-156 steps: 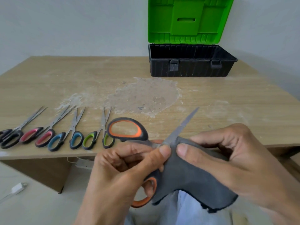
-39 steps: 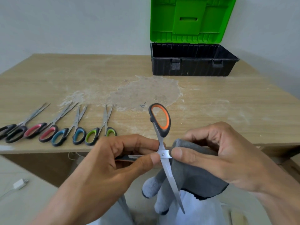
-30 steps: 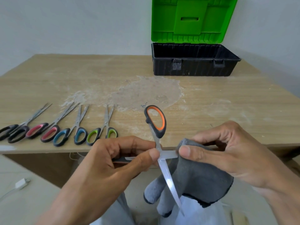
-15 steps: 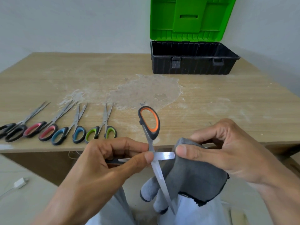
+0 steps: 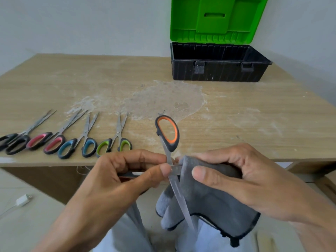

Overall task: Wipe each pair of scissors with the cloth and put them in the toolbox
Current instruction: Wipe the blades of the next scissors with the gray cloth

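Observation:
My left hand (image 5: 116,180) pinches the orange-and-black scissors (image 5: 168,137) near the pivot, in front of the table edge. The scissors are spread wide: one handle loop stands up, one blade points down toward my lap, the other blade lies level to the right. My right hand (image 5: 241,180) grips the grey cloth (image 5: 209,202) folded round that level blade, close to the pivot. The rest of the cloth hangs down. The black toolbox (image 5: 218,70) stands at the far right of the table with its green lid (image 5: 216,19) up.
Several small scissors lie in a row along the front left of the wooden table (image 5: 254,120): black-handled (image 5: 12,142), pink (image 5: 45,142), blue (image 5: 78,147) and green (image 5: 114,145). A white charger plug (image 5: 22,200) lies on the floor at lower left.
Earlier the scissors pointed up to the right with the cloth near the pivot. They now stand spread with one blade down, and my right hand with the cloth has slid inward along the level blade.

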Motion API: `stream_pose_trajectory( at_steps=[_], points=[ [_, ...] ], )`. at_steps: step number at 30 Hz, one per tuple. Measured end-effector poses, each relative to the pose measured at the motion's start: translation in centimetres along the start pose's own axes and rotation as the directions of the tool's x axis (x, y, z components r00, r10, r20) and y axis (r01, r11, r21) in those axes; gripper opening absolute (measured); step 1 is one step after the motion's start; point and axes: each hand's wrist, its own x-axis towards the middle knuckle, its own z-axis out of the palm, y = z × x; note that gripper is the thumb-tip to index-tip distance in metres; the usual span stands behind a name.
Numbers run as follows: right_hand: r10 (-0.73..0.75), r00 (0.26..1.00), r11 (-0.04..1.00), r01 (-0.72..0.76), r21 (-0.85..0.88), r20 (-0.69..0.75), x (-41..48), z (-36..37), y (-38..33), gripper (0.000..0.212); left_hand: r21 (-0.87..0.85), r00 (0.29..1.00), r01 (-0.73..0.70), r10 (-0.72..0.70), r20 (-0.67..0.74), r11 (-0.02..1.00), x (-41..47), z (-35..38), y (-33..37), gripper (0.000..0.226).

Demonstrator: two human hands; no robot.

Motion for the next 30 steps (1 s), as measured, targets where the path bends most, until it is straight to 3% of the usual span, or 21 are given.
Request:
stream_pose_trajectory(
  at_steps=[4,14,19,24,30],
  points=[
    [0.042,0.997,0.993,-0.035,0.111,-0.063,0.0,0.2,0.0,0.024,0.016,0.999,-0.036,0.036,0.011,0.999,0.0,0.8,0.4,0.019],
    [0.148,0.983,0.989,-0.145,0.033,-0.113,-1.3,-2.1,0.9,0.069,0.046,0.993,-0.113,0.112,0.027,0.993,0.3,0.6,-0.1,0.014],
    [0.022,0.995,1.000,-0.021,0.015,-0.094,-0.7,-0.6,0.0,0.042,0.002,0.987,-0.133,0.132,0.093,0.991,0.3,1.6,0.4,0.012],
    [0.066,0.992,0.998,-0.066,-0.003,-0.106,-0.7,-2.5,0.1,0.054,-0.031,0.992,-0.127,0.127,0.012,0.991,0.3,0.7,0.5,0.015],
    [0.038,0.984,0.999,-0.039,-0.001,-0.177,-0.8,-1.7,0.3,0.048,-0.043,0.995,-0.103,0.103,0.016,0.994,0.4,1.0,0.1,0.015]
  ],
)
